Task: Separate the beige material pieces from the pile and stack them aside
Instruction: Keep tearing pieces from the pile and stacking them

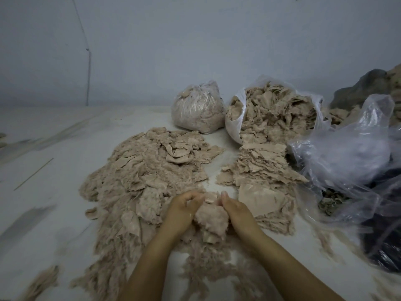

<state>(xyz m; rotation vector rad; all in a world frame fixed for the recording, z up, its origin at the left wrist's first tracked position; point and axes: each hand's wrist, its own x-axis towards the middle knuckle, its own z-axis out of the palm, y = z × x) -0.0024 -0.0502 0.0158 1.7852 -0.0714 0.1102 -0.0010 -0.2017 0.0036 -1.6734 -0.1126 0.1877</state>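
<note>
A wide loose pile of beige material pieces (141, 177) spreads over the pale floor at centre left. To its right lies a flatter stack of beige pieces (258, 170). Between the two, near the bottom centre, both hands hold one fluffy beige clump (211, 216). My left hand (184, 209) grips its left side with curled fingers. My right hand (235, 210) grips its right side, thumb pointing up. More frayed beige scraps lie under my forearms.
A tied clear bag of beige material (197, 107) stands at the back. Next to it an open white bag (236, 127) overflows with beige pieces. Crumpled clear plastic (347, 153) over dark material fills the right side. A thin stick (33, 174) lies at left.
</note>
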